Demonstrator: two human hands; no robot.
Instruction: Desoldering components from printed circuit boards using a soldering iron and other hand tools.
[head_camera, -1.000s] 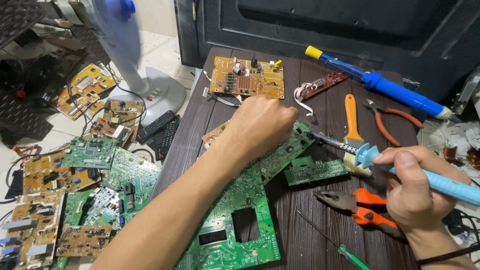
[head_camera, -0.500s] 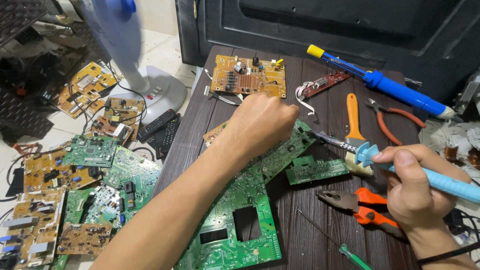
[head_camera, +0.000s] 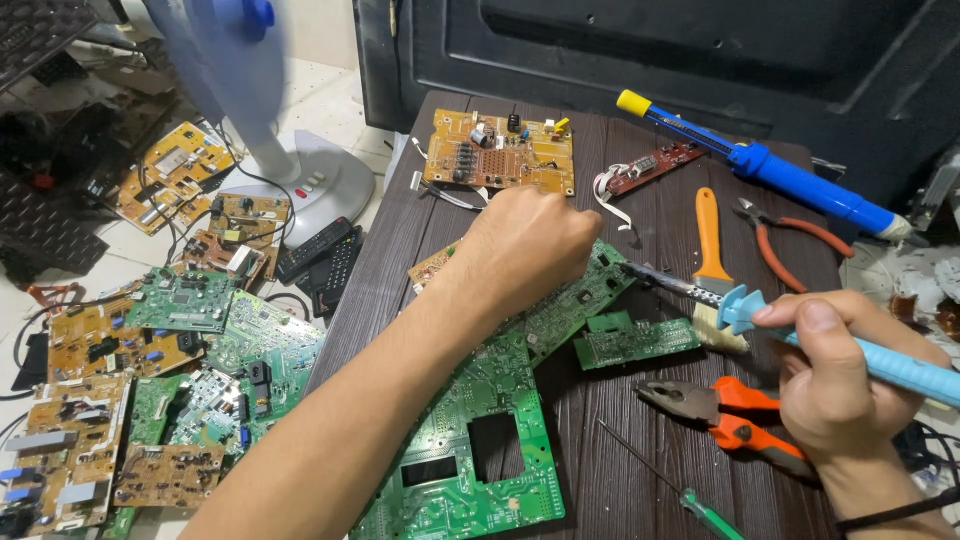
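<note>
1. Head view: the left hand (head_camera: 530, 250) lies curled, knuckles up, pressing on the green circuit board (head_camera: 500, 400), which lies on the dark wooden table (head_camera: 640, 490).
2. The right hand (head_camera: 840, 385) grips a light blue soldering iron (head_camera: 800, 335), its tip at the board's upper right edge.
3. Orange pliers (head_camera: 730, 415) lie just beside that hand.

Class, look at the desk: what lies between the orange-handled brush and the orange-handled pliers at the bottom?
In the head view, a small green circuit board lies between the brush and the pliers, beside the brush's bristles.
</note>
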